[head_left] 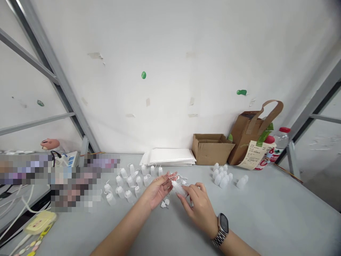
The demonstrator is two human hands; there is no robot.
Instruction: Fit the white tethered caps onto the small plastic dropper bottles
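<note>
The right hand (199, 206) has its grip clamped on a bottle (179, 189) above the tabletop (266, 213); the left hand's (157, 192) grip, near the tip, is unclear.

I seem to be in a small workshop: my grey tabletop (253, 220) meets a tape-marked wall (165, 42) between metal posts (52, 53), with batches of matching bottles (129, 182) and an open carton (213, 153) before me.
</note>
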